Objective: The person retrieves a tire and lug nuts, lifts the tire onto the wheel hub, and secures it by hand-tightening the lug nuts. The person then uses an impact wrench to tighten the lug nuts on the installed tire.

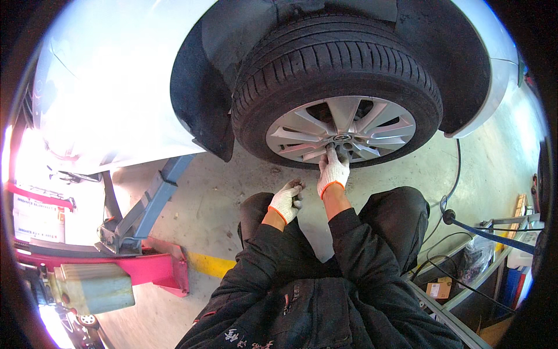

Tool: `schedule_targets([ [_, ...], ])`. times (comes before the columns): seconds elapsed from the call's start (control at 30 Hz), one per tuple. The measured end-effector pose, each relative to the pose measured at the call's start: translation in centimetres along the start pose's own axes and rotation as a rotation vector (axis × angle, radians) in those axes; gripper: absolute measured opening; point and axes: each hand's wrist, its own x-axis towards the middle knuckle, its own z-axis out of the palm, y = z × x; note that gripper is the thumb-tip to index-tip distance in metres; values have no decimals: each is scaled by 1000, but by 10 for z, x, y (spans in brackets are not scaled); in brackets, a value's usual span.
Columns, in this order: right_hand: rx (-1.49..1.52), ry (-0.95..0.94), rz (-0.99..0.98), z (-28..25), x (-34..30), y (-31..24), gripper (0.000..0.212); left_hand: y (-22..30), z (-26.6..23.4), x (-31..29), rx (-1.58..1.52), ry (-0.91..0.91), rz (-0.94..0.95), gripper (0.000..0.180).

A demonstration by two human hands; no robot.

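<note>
A car wheel with a silver multi-spoke alloy rim and a black tyre stands in front of me, inside the wheel arch. My right hand, in a white knit glove with an orange cuff, reaches up to the rim. Its fingers are closed together at the bolt holes just below the centre cap; whatever lies at their tips is hidden. Lower and to the left, my left hand, gloved the same way, hangs between my knees with its fingers curled inward. Its dark, soiled fingertips hide what they may hold.
The white car body arches overhead. On the left, a blue-grey lift arm and a red lift base stand on the floor. A hose trails down the right, near a metal-framed cart holding boxes and a plastic bag.
</note>
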Motion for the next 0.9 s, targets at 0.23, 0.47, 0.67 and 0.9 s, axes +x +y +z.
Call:
schedule_targets([
  [0.23,20,19,90,-5,8,3,21,0,-1,2,9,-53,5,43],
  [0.47,125,44,262,1,-1,-3,21,4,4,-3,56,-7,17,34],
  [0.67,108,-13,300,-2,-3,-8,14,5,10,-5,-35,-1,-20,27],
  [0.9,-16,-34,140,3,-7,-9,26,4,7,0,-17,-7,-24,30],
])
